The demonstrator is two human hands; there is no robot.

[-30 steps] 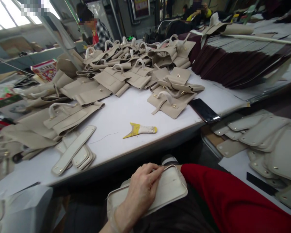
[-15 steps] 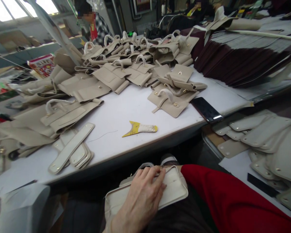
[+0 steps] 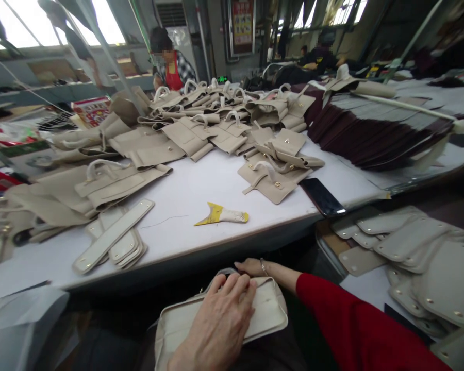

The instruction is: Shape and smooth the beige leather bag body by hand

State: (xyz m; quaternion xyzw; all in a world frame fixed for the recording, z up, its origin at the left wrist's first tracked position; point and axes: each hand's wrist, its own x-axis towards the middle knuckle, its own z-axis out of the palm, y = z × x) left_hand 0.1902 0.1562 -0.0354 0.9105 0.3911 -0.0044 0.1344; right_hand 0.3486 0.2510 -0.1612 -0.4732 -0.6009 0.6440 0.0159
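A cream bag piece [image 3: 266, 312] with a stitched rim lies in my lap, below the table's front edge. My left hand [image 3: 220, 322] rests flat on top of it, fingers together and pressing down. My right hand [image 3: 253, 268], in a red sleeve with a thin bracelet at the wrist, reaches round the far edge of the piece. Its fingertips are hidden behind the rim and my left hand.
On the white table [image 3: 201, 180] lie a yellow scraper [image 3: 221, 215], a dark phone [image 3: 322, 197], stacked cream strips [image 3: 114, 239] and several beige bag parts [image 3: 272, 178]. Cream panels [image 3: 421, 247] sit lower right, maroon sheets [image 3: 371, 129] behind. A person [image 3: 170, 62] works at the far end.
My left hand slid further onto the piece. My right hand has come out at the piece's far edge, where only the sleeve showed before. The view has tilted up.
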